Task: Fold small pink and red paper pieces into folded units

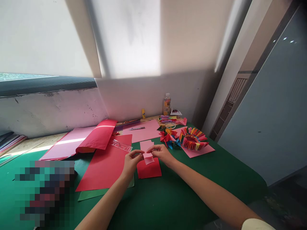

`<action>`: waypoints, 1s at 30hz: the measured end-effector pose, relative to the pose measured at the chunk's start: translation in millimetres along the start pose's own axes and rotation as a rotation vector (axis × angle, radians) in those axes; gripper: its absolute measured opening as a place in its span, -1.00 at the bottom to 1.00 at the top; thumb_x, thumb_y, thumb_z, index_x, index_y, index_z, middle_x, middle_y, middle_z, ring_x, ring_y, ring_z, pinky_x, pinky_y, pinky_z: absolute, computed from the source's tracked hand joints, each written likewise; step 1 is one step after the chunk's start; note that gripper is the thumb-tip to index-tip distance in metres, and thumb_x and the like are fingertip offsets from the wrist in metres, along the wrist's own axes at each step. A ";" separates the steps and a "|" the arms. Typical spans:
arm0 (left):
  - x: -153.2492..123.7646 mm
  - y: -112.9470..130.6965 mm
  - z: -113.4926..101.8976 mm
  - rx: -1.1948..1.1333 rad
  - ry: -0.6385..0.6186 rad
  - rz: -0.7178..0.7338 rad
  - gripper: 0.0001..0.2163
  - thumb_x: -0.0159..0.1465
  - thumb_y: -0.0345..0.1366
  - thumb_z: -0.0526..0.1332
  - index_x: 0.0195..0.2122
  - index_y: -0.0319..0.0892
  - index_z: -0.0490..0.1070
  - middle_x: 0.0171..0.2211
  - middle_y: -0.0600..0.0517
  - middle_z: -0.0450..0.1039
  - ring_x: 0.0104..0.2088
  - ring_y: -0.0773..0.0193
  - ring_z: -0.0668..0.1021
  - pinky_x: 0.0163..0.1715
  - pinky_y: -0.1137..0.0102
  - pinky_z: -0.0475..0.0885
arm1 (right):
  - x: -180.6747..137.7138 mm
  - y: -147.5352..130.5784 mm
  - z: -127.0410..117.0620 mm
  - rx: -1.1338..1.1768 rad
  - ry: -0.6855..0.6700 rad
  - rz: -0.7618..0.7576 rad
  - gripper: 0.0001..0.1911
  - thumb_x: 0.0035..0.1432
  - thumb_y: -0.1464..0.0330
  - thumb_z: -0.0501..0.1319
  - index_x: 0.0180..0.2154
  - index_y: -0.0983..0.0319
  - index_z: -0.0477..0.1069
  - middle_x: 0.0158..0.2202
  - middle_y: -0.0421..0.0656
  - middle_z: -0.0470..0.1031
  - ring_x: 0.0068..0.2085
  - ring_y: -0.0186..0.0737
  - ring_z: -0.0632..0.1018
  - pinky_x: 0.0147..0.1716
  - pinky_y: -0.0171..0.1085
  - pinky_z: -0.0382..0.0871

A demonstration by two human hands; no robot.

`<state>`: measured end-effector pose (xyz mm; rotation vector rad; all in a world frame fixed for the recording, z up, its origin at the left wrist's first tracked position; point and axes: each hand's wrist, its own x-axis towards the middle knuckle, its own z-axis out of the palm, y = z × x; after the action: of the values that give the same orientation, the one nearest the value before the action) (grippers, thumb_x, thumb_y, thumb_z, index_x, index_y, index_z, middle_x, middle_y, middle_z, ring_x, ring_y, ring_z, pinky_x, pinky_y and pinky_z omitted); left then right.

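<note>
Between my two hands is a small pink paper (pixel 147 145) with folds across its middle. My left hand (pixel 132 159) pinches its left edge, thumb and fingers together. On the other side, my right hand (pixel 163 153) grips the right edge in the same way. A red square of paper (pixel 150 171) lies on the table just below the pink piece. Left of my hands, a large red sheet (pixel 103 169) lies flat with a clear plastic ruler (pixel 121 145) on its upper part.
Folded paper stars (pixel 169 137) and a ring of colourful folded paper (pixel 193 139) stand to the right. Behind are a pink sheet (pixel 146 129) with a pen (pixel 137 128), a glue stick (pixel 143 113) and a bottle (pixel 167 104). A curled red sheet (pixel 98 135) rises at left on the green table (pixel 192 191).
</note>
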<state>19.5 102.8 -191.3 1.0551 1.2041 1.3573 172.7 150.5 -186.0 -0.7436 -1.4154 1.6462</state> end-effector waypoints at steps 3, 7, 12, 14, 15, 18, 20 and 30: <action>1.4 -0.7 0.1 -0.065 0.014 0.002 -0.84 -0.06 -0.28 0.25 -0.45 -0.22 0.47 -0.50 0.03 0.46 -0.41 0.28 0.49 -0.30 0.38 0.40 | -1.2 -2.7 0.8 0.024 -0.001 -0.015 -0.81 -0.20 0.37 0.13 -0.52 0.29 0.49 -0.39 -0.14 0.45 -0.35 -0.25 0.45 -0.34 -0.30 0.36; 1.8 0.6 0.7 -0.018 0.030 0.051 -0.81 -0.06 -0.22 0.29 -0.45 -0.21 0.48 -0.46 0.01 0.46 -0.37 0.26 0.49 -0.30 0.39 0.38 | -2.0 -3.8 2.1 0.019 -0.015 -0.032 -0.81 -0.16 0.29 0.20 -0.52 0.29 0.49 -0.36 -0.12 0.43 -0.33 -0.25 0.44 -0.33 -0.29 0.35; -1.3 4.4 2.9 0.056 0.064 0.068 -0.77 -0.10 -0.19 0.32 -0.44 -0.20 0.47 -0.44 0.01 0.48 -0.34 0.23 0.50 -0.29 0.37 0.39 | -0.4 2.0 1.9 -0.098 0.018 -0.163 -0.83 -0.23 0.32 0.33 -0.52 0.28 0.48 -0.38 -0.13 0.43 -0.30 -0.25 0.44 -0.27 -0.29 0.31; -2.3 5.7 3.8 0.039 0.066 0.059 -0.74 -0.09 -0.17 0.32 -0.41 -0.20 0.47 -0.42 0.00 0.48 -0.34 0.21 0.50 -0.30 0.35 0.41 | 0.0 3.5 1.6 -0.100 0.015 -0.180 -0.85 -0.22 0.34 0.33 -0.52 0.28 0.48 -0.38 -0.13 0.42 -0.30 -0.25 0.44 -0.26 -0.28 0.30; -2.6 6.0 4.1 0.033 0.063 0.055 -0.74 -0.09 -0.17 0.32 -0.40 -0.21 0.47 -0.42 -0.01 0.48 -0.33 0.20 0.50 -0.30 0.34 0.42 | 0.2 3.8 1.6 -0.101 0.014 -0.184 -0.86 -0.22 0.34 0.33 -0.53 0.28 0.47 -0.38 -0.13 0.42 -0.30 -0.25 0.44 -0.26 -0.28 0.30; -2.1 5.8 3.8 0.022 0.047 0.047 -0.74 -0.10 -0.18 0.33 -0.42 -0.23 0.47 -0.44 -0.02 0.48 -0.35 0.18 0.51 -0.30 0.32 0.43 | 0.3 3.4 1.6 -0.103 0.020 -0.182 -0.86 -0.23 0.35 0.33 -0.55 0.29 0.46 -0.40 -0.14 0.42 -0.31 -0.25 0.44 -0.26 -0.29 0.30; -1.2 4.8 2.9 0.001 0.037 0.042 -0.75 -0.09 -0.19 0.32 -0.43 -0.23 0.48 -0.45 -0.02 0.49 -0.36 0.19 0.51 -0.28 0.31 0.43 | 0.4 3.2 1.5 -0.087 0.025 -0.169 -0.85 -0.24 0.35 0.34 -0.56 0.30 0.46 -0.40 -0.14 0.42 -0.31 -0.26 0.44 -0.27 -0.30 0.30; -2.2 7.7 1.7 0.062 -0.005 0.094 -0.80 -0.04 -0.23 0.27 -0.40 -0.23 0.48 -0.42 -0.03 0.50 -0.32 0.17 0.52 -0.24 0.31 0.43 | 3.0 8.6 -2.5 0.043 0.068 -0.019 -0.75 -0.37 0.35 0.40 -0.55 0.31 0.46 -0.40 -0.13 0.45 -0.32 -0.24 0.46 -0.25 -0.27 0.33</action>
<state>20.5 100.7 -183.4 1.1707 1.2122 1.3960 171.5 154.0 -194.7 -0.7521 -1.3318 1.6173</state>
